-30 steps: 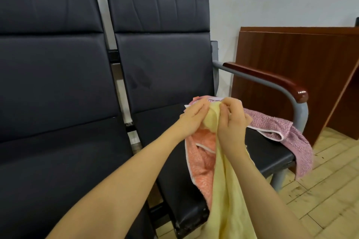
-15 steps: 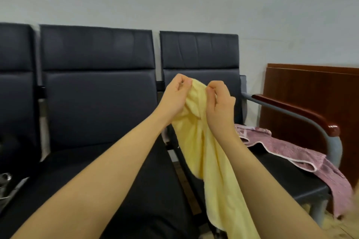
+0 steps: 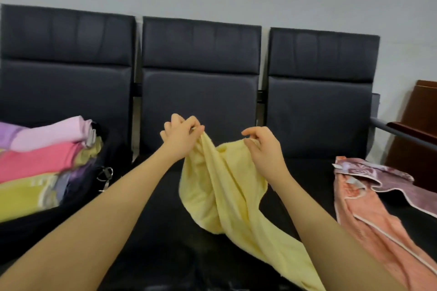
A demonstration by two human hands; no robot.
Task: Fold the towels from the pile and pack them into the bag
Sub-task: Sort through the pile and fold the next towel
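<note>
ITEM: yellow towel (image 3: pixel 227 196), held up over the mid seat (image 3: pixel 146 231) of a 3-seat black bench.

HELD BY: both hands, along the top edge. L hand (image 3: pixel 181 138) has fingers curled, pinching one end of that edge at its fingertips. R hand (image 3: pixel 262 146) pinches the edge further along w/ thumb and forefinger; its other fingers are loosely bent. Hands are near each other, L slightly higher. The edge sags in a shallow dip btwn them, so not yet taut.

LIE: cloth hangs below both grips, bunched and twisted. Bulk drops straight down under the hands, then the long tail trails toward bottom-right, under the R forearm, out of frame. Long axis thus runs from the grips down and to the person's right. Lower corners not visible; can't tell where they end.

KEY RELATION: the free length sits on the R hand's side. Judged: next move = spread the hands apart along the top edge to open the cloth flat, R hand sliding outward since slack and tail lie that way; L hand serves as anchor.

BAG (image 3: pixel 94 149): dark, on the L seat, already holding folded towels (image 3: pixel 40 156) in pink, lilac, yellow. Nearer L hand.

PILE: peach towel (image 3: pixel 369 220) and mauve towel (image 3: pixel 387 177) on the R seat, unfolded, peach one draping over the front edge.

STAGE (judged): midway; this towel unfolded, two waiting.
</note>
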